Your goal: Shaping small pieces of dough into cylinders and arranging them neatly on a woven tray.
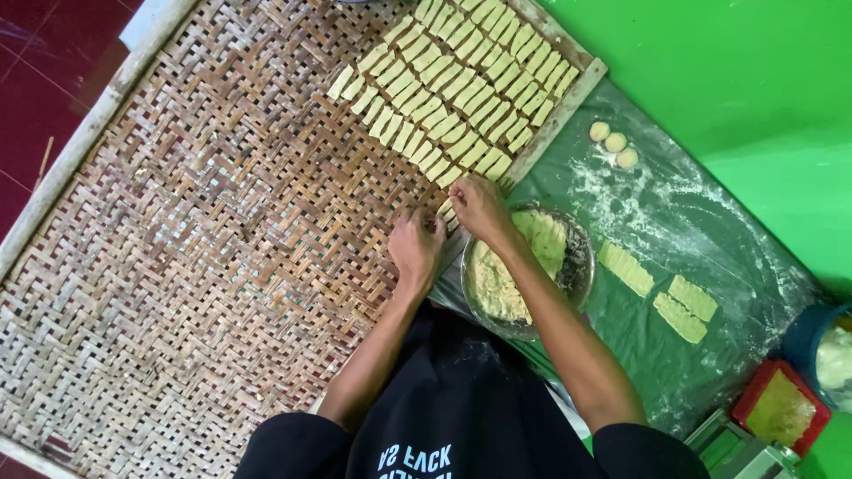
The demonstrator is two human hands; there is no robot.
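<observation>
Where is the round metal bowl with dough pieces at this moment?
In the head view, the metal bowl sits right of centre on the floured green sheet, against the woven tray's edge, under the right forearm.

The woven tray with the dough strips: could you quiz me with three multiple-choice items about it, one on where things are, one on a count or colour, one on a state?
1. Where does the metal bowl sit?
A. in the middle of the woven tray
B. on the green sheet beside the tray
C. on the red floor

2. How many small round dough balls lie on the green sheet?
A. three
B. six
C. none

3. How is the woven tray filled?
A. fully covered
B. bare everywhere
C. rows of dough strips at one corner only

Answers:
1. B, the bowl rests off the tray's frame, under the right hand.
2. A, three balls lie in a short line.
3. C, the strips fill the corner by the hands; the left hand is at the row's end.
</observation>
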